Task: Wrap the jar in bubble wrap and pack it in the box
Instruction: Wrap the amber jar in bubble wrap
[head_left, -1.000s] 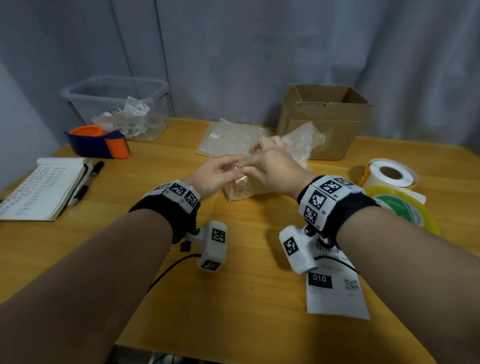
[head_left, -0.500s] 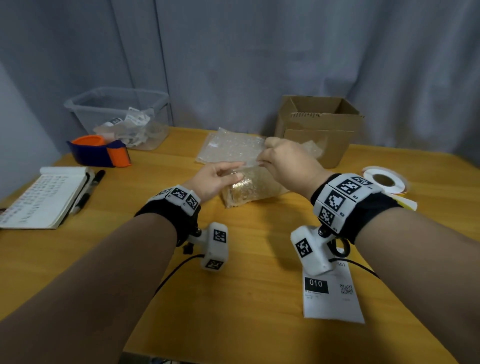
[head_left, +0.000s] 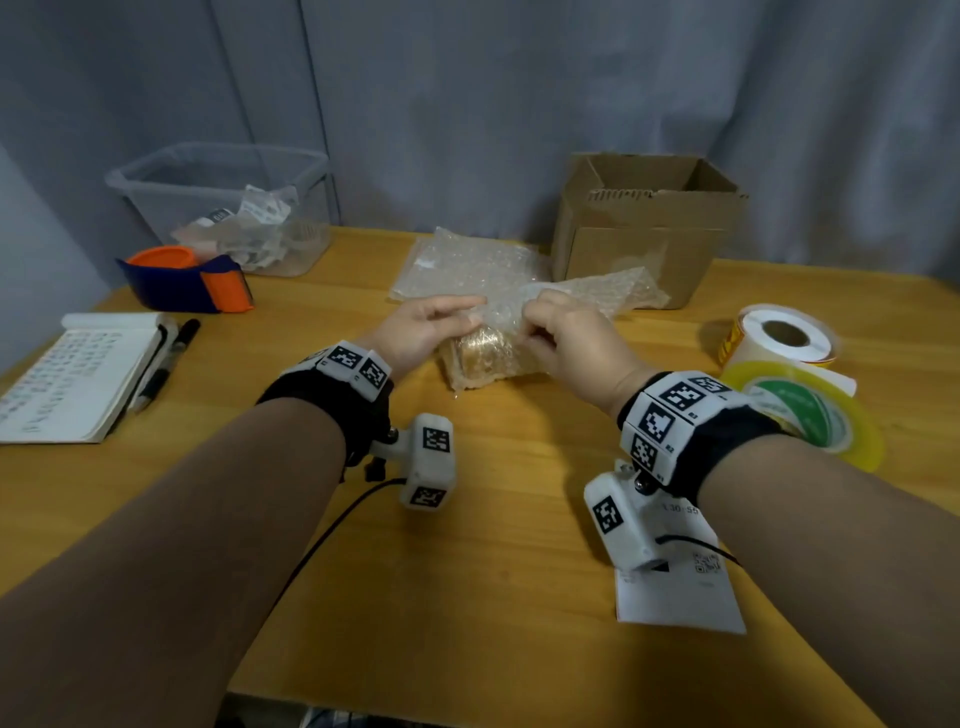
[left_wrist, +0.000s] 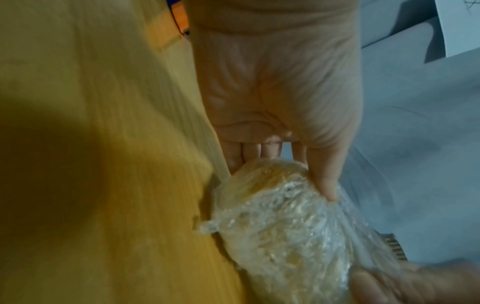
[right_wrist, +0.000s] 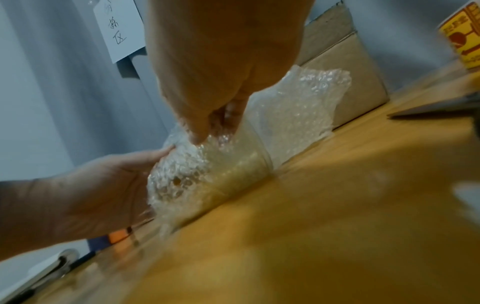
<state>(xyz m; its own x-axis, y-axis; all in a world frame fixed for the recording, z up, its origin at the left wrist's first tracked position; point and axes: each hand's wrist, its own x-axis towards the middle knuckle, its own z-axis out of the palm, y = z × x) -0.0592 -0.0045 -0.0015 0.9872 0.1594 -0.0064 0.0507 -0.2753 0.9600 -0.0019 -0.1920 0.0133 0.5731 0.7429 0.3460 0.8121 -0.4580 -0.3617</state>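
Nearest, a white slip of paper (head_left: 675, 597) printed with a QR code lay on the wooden table (head_left: 493, 571), partly under the right wrist camera. Just beyond the wrists, the jar (head_left: 488, 353) lay on its side at the middle of the table, its golden body showing dimly through the bubble wrap (head_left: 592, 293) already drawn around it. The left hand (head_left: 421, 332) cupped the jar's near-left end, fingers behind it and thumb pressing down on the plastic, probably to keep the bundle from rolling or springing loose. The right hand (head_left: 566, 338) pinched the loose edge of the wrap above the jar, fingertips closed on the film, seemingly to pull the sheet taut before the next turn. In the wrist views the wrap looked cloudy and crinkled, bunched into a small twisted tuft at one end, while a free tail trailed off toward the box.

Off to the right sat a roll of yellow-green tape (head_left: 815, 421) and a roll of labels (head_left: 784, 338), both within easy reach for sealing. To the left lay an open notebook (head_left: 72, 379) with a pen (head_left: 166, 358), and a blue-and-orange tape dispenser (head_left: 192, 283). Farther back, a flat stack of spare wrap (head_left: 462, 265) rested beside the open cardboard box (head_left: 649, 228), which waited to receive the bundle. A clear plastic bin (head_left: 223, 202) of scraps stood at the far left.
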